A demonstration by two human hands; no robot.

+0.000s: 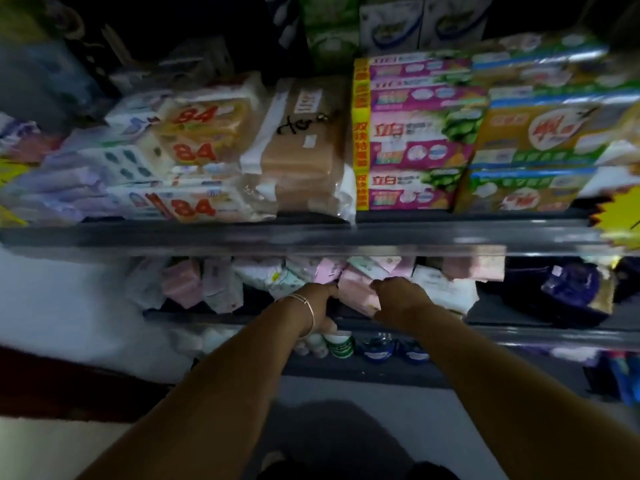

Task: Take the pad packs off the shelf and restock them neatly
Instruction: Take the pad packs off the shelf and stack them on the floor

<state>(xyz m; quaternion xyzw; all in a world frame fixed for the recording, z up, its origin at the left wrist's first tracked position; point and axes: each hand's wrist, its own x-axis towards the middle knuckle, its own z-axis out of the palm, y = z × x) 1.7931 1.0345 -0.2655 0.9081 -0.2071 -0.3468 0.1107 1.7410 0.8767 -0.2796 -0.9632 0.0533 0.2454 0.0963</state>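
Both hands, left hand (320,299) and right hand (398,296), grip one pink pad pack (355,292) between them; jumbled packs (214,285) beside them await tidying.

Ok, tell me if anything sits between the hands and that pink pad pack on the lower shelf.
Nothing visible does. The left hand and the right hand are both already at the pink pad pack, one on each side. The shelf edge above overhangs the row, but does not block them.
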